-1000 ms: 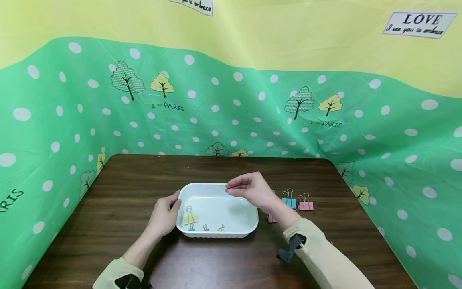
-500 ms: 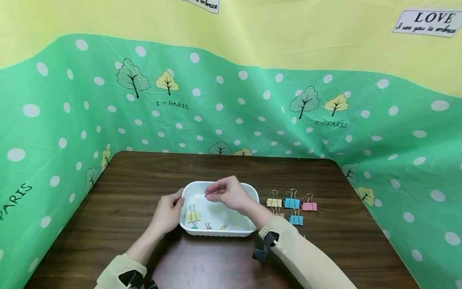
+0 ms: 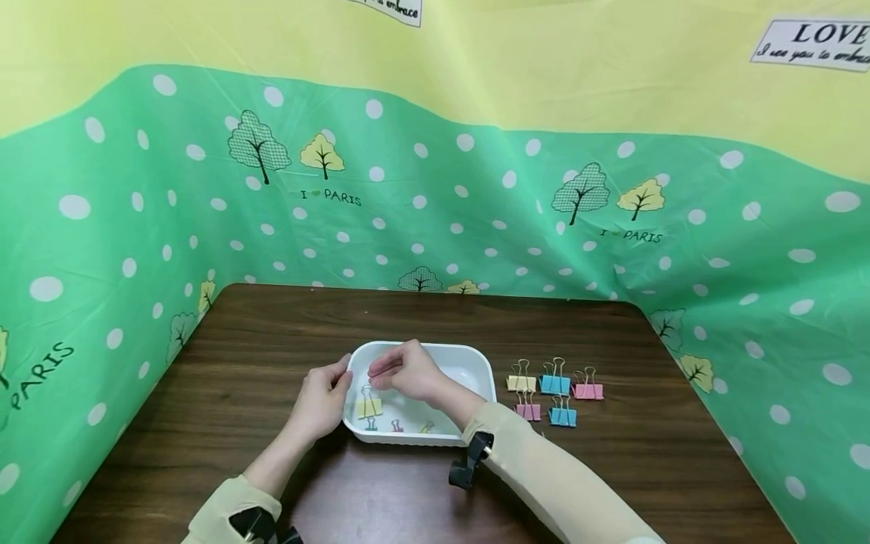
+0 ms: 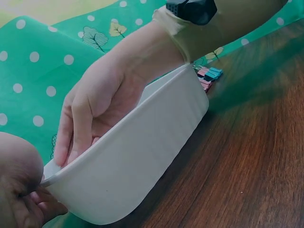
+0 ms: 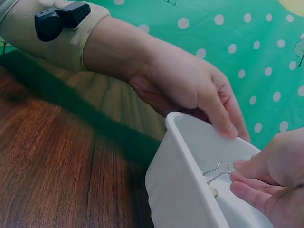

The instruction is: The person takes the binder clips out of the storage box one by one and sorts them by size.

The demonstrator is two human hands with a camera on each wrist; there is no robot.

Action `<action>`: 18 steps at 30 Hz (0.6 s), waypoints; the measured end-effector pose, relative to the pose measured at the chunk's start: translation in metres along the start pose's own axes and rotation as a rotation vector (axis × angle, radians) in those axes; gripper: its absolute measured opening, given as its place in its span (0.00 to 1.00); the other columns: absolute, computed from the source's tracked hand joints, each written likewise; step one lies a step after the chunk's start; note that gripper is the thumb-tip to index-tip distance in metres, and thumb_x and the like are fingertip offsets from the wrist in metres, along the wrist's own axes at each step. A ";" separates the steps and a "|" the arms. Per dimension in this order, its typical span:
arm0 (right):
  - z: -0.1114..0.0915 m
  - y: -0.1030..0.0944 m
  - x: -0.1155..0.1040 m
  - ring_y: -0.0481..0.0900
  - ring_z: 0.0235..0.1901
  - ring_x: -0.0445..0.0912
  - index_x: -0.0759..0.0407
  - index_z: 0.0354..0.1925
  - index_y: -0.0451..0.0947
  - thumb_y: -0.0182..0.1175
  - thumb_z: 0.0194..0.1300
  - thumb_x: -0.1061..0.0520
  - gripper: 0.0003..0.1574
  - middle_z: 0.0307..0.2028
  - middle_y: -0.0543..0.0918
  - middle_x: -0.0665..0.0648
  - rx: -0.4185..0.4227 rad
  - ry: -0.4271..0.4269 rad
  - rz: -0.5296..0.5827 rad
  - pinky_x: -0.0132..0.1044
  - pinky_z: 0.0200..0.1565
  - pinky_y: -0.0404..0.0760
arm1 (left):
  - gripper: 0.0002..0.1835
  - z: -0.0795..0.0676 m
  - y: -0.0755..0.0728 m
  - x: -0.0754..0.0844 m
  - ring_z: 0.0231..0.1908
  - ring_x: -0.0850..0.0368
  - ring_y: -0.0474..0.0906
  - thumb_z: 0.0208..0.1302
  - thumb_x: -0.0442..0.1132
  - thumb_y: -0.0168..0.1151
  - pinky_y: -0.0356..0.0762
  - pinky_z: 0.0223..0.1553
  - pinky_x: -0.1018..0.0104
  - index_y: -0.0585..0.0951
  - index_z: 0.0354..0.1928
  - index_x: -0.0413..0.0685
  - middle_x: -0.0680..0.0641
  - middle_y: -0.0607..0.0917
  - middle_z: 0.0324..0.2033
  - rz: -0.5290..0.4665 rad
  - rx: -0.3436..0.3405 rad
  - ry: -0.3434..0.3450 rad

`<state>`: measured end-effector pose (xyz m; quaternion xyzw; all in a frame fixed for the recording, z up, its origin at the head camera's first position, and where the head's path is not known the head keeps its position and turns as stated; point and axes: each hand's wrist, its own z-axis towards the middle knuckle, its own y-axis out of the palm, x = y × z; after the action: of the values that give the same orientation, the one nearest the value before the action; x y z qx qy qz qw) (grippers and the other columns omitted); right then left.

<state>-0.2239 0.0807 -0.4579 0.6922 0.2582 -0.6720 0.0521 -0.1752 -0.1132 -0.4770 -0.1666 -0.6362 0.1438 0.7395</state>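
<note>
My left hand (image 3: 318,400) grips the left rim of a white plastic tray (image 3: 480,378), thumb over the edge. Inside its left part stands a yellow binder clip (image 3: 370,409), its wire handle (image 5: 219,172) up. Smaller clips lie along the tray's front: a blue one (image 3: 371,425), a pink one (image 3: 397,426) and a yellow one (image 3: 427,428). Over the tray's left part is my right hand (image 3: 406,372), fingers fairly straight, tips close to that upright handle (image 3: 367,392). In the right wrist view a gap shows between its thumb and fingers (image 5: 249,192), with nothing pinched.
Right of the tray, several binder clips lie on the dark wooden table (image 3: 292,317): a cream one (image 3: 521,384), blue ones (image 3: 555,384) and pink ones (image 3: 587,391). A green and yellow patterned cloth (image 3: 421,189) walls the table's back and sides.
My right hand has moved left across the tray, from its right part to above the upright yellow clip. The clips right of the tray have come into fuller view. My left hand keeps its hold.
</note>
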 end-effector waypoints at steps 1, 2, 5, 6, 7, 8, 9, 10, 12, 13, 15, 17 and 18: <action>0.001 0.001 0.000 0.91 0.39 0.51 0.70 0.42 0.89 0.74 0.59 0.74 0.11 0.36 0.91 0.62 -0.004 0.003 -0.006 0.37 0.46 0.87 | 0.22 0.000 0.000 0.000 0.64 0.46 0.75 0.79 0.29 0.55 0.76 0.63 0.48 0.73 0.70 0.26 0.34 0.77 0.67 0.000 -0.001 0.000; 0.002 0.003 0.001 0.91 0.39 0.52 0.70 0.42 0.89 0.74 0.59 0.74 0.11 0.36 0.91 0.61 -0.011 0.005 -0.009 0.37 0.46 0.87 | 0.22 0.000 0.000 0.000 0.64 0.46 0.75 0.78 0.29 0.55 0.76 0.63 0.48 0.73 0.70 0.26 0.34 0.77 0.67 -0.001 -0.002 0.002; 0.004 0.007 0.000 0.91 0.39 0.51 0.70 0.41 0.89 0.74 0.59 0.75 0.10 0.35 0.91 0.61 -0.029 0.003 -0.023 0.37 0.44 0.87 | 0.22 0.000 0.001 0.001 0.64 0.46 0.75 0.78 0.28 0.56 0.76 0.62 0.48 0.73 0.69 0.26 0.34 0.77 0.67 0.000 0.001 0.006; 0.005 0.008 0.000 0.91 0.39 0.51 0.71 0.40 0.89 0.73 0.59 0.75 0.10 0.35 0.91 0.61 -0.035 0.001 -0.027 0.36 0.44 0.87 | 0.22 0.000 0.001 0.001 0.64 0.46 0.75 0.78 0.28 0.56 0.77 0.62 0.48 0.73 0.69 0.26 0.34 0.77 0.67 -0.002 0.000 0.008; 0.005 0.009 0.000 0.91 0.38 0.51 0.71 0.40 0.89 0.73 0.59 0.76 0.10 0.35 0.91 0.61 -0.041 0.001 -0.031 0.36 0.43 0.87 | 0.22 0.000 0.001 0.001 0.64 0.46 0.75 0.78 0.28 0.56 0.77 0.62 0.48 0.73 0.69 0.26 0.34 0.77 0.67 -0.004 0.000 0.009; 0.006 0.010 -0.001 0.91 0.38 0.50 0.71 0.40 0.89 0.72 0.59 0.76 0.10 0.35 0.91 0.61 -0.044 0.002 -0.036 0.35 0.43 0.87 | 0.22 0.000 0.001 0.001 0.64 0.45 0.75 0.78 0.28 0.56 0.77 0.62 0.48 0.73 0.69 0.26 0.34 0.77 0.67 -0.005 0.000 0.010; 0.005 0.011 -0.001 0.91 0.38 0.50 0.71 0.40 0.89 0.72 0.59 0.76 0.09 0.35 0.91 0.61 -0.046 0.003 -0.040 0.35 0.42 0.87 | 0.22 0.001 0.001 0.001 0.64 0.45 0.75 0.78 0.28 0.56 0.77 0.62 0.48 0.73 0.69 0.26 0.33 0.77 0.66 -0.005 0.002 0.012; 0.005 0.012 -0.002 0.91 0.38 0.49 0.71 0.39 0.89 0.72 0.59 0.77 0.09 0.34 0.91 0.60 -0.046 0.006 -0.045 0.35 0.42 0.87 | 0.22 0.001 0.002 0.001 0.64 0.45 0.76 0.78 0.28 0.56 0.77 0.62 0.48 0.73 0.69 0.26 0.33 0.77 0.66 -0.006 0.002 0.013; 0.005 0.013 -0.002 0.91 0.37 0.49 0.71 0.39 0.89 0.71 0.59 0.77 0.09 0.34 0.91 0.60 -0.045 0.007 -0.051 0.35 0.41 0.87 | 0.22 0.001 0.002 0.002 0.63 0.45 0.76 0.78 0.28 0.56 0.77 0.62 0.48 0.74 0.69 0.26 0.33 0.78 0.66 -0.004 0.002 0.014; 0.005 0.014 -0.003 0.91 0.37 0.49 0.71 0.38 0.89 0.71 0.59 0.77 0.09 0.34 0.91 0.61 -0.042 0.009 -0.052 0.34 0.41 0.87 | 0.22 0.001 0.001 0.002 0.63 0.45 0.76 0.78 0.28 0.56 0.77 0.62 0.48 0.74 0.69 0.26 0.33 0.78 0.66 -0.003 0.003 0.014; 0.004 0.015 -0.003 0.91 0.36 0.48 0.71 0.38 0.89 0.72 0.59 0.77 0.09 0.33 0.91 0.61 -0.034 0.012 -0.057 0.34 0.40 0.87 | 0.22 0.001 0.001 0.001 0.63 0.45 0.76 0.78 0.28 0.56 0.78 0.61 0.49 0.74 0.69 0.26 0.33 0.78 0.66 -0.001 0.004 0.014; 0.004 0.015 -0.003 0.91 0.35 0.49 0.71 0.37 0.89 0.72 0.58 0.78 0.08 0.33 0.91 0.63 -0.022 0.015 -0.052 0.34 0.40 0.87 | 0.22 0.000 0.001 0.001 0.63 0.45 0.76 0.78 0.28 0.56 0.78 0.60 0.49 0.74 0.69 0.26 0.33 0.78 0.66 -0.002 0.005 0.011; 0.004 0.014 -0.003 0.91 0.35 0.48 0.71 0.37 0.89 0.72 0.58 0.77 0.08 0.33 0.91 0.63 -0.016 0.020 -0.051 0.34 0.40 0.87 | 0.22 0.000 0.001 0.001 0.63 0.45 0.76 0.78 0.28 0.56 0.79 0.60 0.49 0.74 0.69 0.26 0.33 0.78 0.66 0.000 0.007 0.009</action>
<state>-0.2210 0.0659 -0.4595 0.6915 0.2815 -0.6642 0.0379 -0.1747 -0.1118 -0.4762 -0.1644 -0.6323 0.1452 0.7430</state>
